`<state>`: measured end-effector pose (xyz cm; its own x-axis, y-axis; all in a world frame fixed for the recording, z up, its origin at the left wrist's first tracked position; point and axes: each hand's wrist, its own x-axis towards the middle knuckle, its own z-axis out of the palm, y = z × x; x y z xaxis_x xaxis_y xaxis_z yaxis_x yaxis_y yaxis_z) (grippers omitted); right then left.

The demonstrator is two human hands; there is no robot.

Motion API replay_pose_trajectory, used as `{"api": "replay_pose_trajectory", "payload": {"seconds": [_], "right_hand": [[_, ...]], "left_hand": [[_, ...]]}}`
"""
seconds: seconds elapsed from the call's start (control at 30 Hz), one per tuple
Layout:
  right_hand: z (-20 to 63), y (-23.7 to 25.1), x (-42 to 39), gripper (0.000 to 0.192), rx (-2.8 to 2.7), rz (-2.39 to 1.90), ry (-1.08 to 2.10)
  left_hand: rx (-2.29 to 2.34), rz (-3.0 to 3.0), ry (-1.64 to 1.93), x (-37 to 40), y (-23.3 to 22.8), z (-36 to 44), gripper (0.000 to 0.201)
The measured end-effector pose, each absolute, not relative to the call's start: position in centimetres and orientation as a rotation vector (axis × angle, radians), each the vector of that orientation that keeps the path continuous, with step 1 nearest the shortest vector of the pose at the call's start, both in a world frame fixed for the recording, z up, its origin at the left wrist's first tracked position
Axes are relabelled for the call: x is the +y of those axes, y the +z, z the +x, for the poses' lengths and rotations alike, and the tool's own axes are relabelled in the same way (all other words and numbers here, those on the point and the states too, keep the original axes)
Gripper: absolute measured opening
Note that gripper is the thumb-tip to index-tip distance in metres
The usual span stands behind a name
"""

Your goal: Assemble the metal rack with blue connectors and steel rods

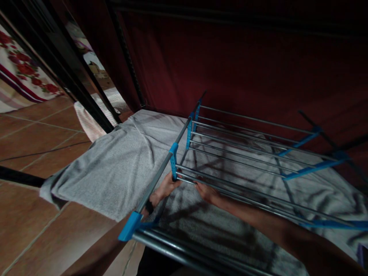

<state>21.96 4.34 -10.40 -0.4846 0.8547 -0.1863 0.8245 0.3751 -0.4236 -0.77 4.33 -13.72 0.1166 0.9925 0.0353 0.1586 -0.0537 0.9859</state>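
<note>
Nearest the camera: a dark metal frame tube (184, 251) of a folding drying rack runs across the bottom of the view, ending at a blue plastic corner joint (130, 226).

Left forearm rises from the lower left, passing under the frame tube. Left hand (166, 188) sits at the foot of a blue bracket (173, 161) on the side rail; fingers curl round the bracket base where the nearest thin rods (230, 191) join it. Grip looks closed on that bracket, though dim light hides the fingertips.

Right forearm comes in from the lower right. Right hand (207, 192) rests on the same front rods, just beside the left hand, fingers bent over a rod; whether they wrap fully round it I cannot tell.

Judgement: the step in hand appears to be seating or freeing the rod section at the bracket. The next move would call for a steady hold on the bracket while the other hand shifts the rods, keeping fingers out of the hinge.

Beneath and beyond: a grey towel (115, 168) spread flat under the rack, over terracotta floor tiles (34, 130). Farther rods end in blue arms (313, 168). Behind, a dark red curtain (244, 65).
</note>
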Motion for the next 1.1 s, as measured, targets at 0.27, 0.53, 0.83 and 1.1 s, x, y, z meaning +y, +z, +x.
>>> {"api": "replay_pose_trajectory", "payload": {"seconds": [0.27,0.53,0.83,1.1], "right_hand": [[20.7,-4.6,1.5,0.039,-2.889,-0.876,0.463],[17.1,-1.5,4.4,0.032,-2.702,-1.328,0.44],[14.7,-3.8,5.9,0.03,-2.716,-1.286,0.46],[14.9,-4.1,6.2,0.027,-2.664,-1.313,0.458]], "left_hand": [[1.201,1.463,1.081,3.8,-11.6,-0.8,0.031],[1.371,1.596,1.225,4.5,-11.8,0.1,0.033],[1.335,1.645,1.244,5.1,-13.0,0.0,0.043],[1.299,1.615,1.201,4.8,-12.3,-0.4,0.051]]}}
